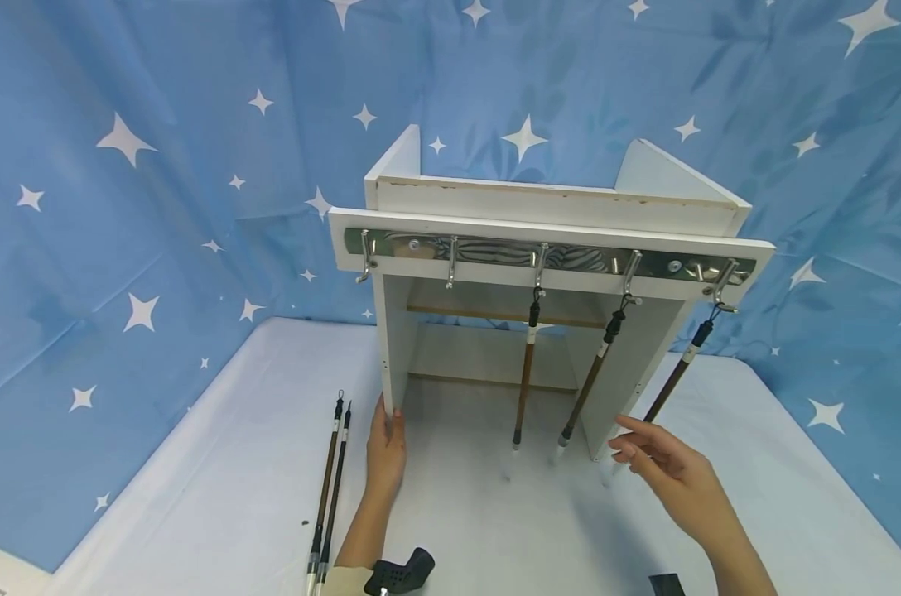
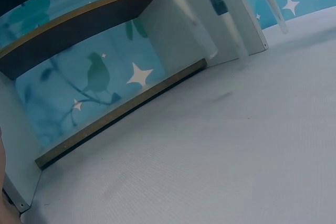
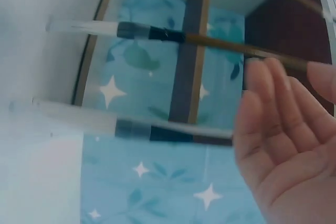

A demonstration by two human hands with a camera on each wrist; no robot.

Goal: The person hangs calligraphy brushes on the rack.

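Observation:
A white wooden shelf unit (image 1: 555, 203) carries a metal hook rail (image 1: 488, 251) across its front. Three calligraphy brushes with brown handles hang by loops from its hooks: a middle brush (image 1: 527, 372), a second brush (image 1: 592, 377) and a rightmost brush (image 1: 677, 372). My left hand (image 1: 386, 455) grips the lower front edge of the left side panel (image 1: 392, 348), thumb on the inner face. My right hand (image 1: 674, 476) is beside the lower part of the rightmost brush, fingers loosely bent and holding nothing. In the right wrist view its fingers (image 3: 273, 93) overlap the brush handles.
Two more brushes (image 1: 330, 488) lie side by side on the white-covered table (image 1: 219, 463), left of my left forearm. A small dark speck (image 1: 305, 522) is near them. Behind the unit hangs a blue curtain (image 1: 197, 165) with white stars. The two left hooks bear no brush.

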